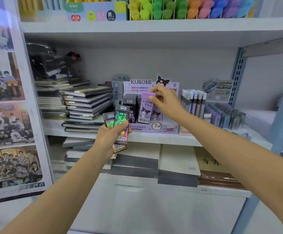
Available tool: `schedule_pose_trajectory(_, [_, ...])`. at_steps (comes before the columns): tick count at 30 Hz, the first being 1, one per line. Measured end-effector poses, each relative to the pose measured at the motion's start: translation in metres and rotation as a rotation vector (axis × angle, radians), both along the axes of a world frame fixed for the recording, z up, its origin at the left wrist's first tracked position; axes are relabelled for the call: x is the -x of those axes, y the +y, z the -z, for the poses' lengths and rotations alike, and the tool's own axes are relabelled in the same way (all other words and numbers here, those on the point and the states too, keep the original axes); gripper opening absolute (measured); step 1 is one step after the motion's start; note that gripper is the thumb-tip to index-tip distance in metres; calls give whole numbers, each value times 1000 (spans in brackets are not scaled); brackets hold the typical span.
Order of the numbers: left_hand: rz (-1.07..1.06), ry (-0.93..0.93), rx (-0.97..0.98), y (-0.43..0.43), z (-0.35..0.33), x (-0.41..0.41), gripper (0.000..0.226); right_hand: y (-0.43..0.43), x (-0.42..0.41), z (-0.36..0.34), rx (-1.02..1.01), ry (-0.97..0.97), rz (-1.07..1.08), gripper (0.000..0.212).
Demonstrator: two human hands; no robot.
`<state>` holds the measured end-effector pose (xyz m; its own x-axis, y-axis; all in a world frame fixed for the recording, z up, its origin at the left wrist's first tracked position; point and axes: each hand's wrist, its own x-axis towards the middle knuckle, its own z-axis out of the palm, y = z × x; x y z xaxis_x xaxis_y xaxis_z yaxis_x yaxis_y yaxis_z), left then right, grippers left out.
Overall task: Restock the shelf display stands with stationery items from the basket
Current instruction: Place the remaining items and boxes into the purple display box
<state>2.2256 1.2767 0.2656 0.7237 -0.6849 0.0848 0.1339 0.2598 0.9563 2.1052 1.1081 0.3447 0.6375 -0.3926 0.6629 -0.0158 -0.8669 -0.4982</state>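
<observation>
Both hands busy at shelf, lead cases going to stand.
Left hand [110, 136] curled round a fan of dark cases [121, 122], held just in front of the shelf [154, 138] edge. Right hand [166, 103] pinches the cap of a purple case [145, 109], upright in the Kuromi stand [154, 130]. Notebooks [86, 103] stacked left, further back.

On the shelf [162, 137] the display stand [145, 129] sits at the front edge with lead cases [145, 110] upright inside; stacked notebooks [86, 102] lie left of it, pens [193, 102] right
</observation>
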Motion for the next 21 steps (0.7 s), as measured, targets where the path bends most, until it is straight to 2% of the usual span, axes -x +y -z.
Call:
schedule_pose_trajectory(4, [4, 19, 7, -1, 0, 0, 14, -4, -1, -8, 82, 52, -4, 10])
schedule_pose_trajectory(8, [12, 8, -11, -5, -2, 1, 14, -16, 11, -18, 44, -21, 23, 8])
schedule_pose_trajectory(15, [53, 20, -7, -14, -4, 12, 23, -27, 25, -10, 77, 20, 122, 13])
schedule_pose_trajectory(21, [57, 4, -8, -17, -7, 17, 26, -25, 23, -9, 133, 135, 112, 16])
